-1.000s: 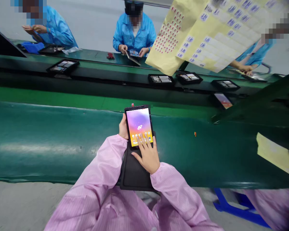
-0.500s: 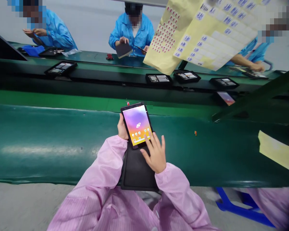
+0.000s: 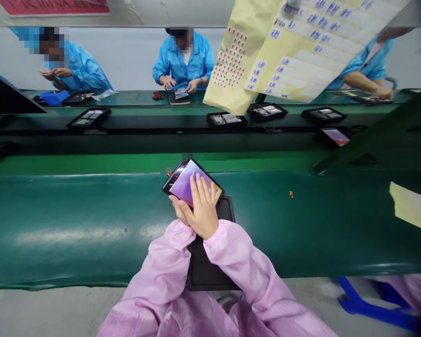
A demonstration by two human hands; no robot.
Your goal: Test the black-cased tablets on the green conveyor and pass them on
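Note:
A tablet (image 3: 180, 186) with a lit purple and orange home screen is tilted above the green bench. My left hand (image 3: 181, 211) grips it by its lower left edge, the thumb at the rim and the other fingers hidden beneath. Across the screen lies my right hand (image 3: 204, 211), fingers stretched out and touching or just over the glass; it covers part of the picture. A small red piece (image 3: 169, 174) shows at the tablet's upper left edge. Under my wrists, a black tray (image 3: 210, 269) rests at the bench's front edge, partly hidden by my sleeves.
The green bench (image 3: 73, 210) runs across the view. A tiny orange piece (image 3: 291, 194) and a yellow sheet (image 3: 412, 208) lie on the right. Beyond, black trays (image 3: 87, 118) with devices line a dark conveyor. Papers (image 3: 259, 56) hang overhead. Co-workers in blue (image 3: 185, 58) sit opposite.
The tablet has turned counter-clockwise and tilted. My right hand has moved left and up over the screen. My view has tipped upward; the middle co-worker has lowered a dark panel to the bench.

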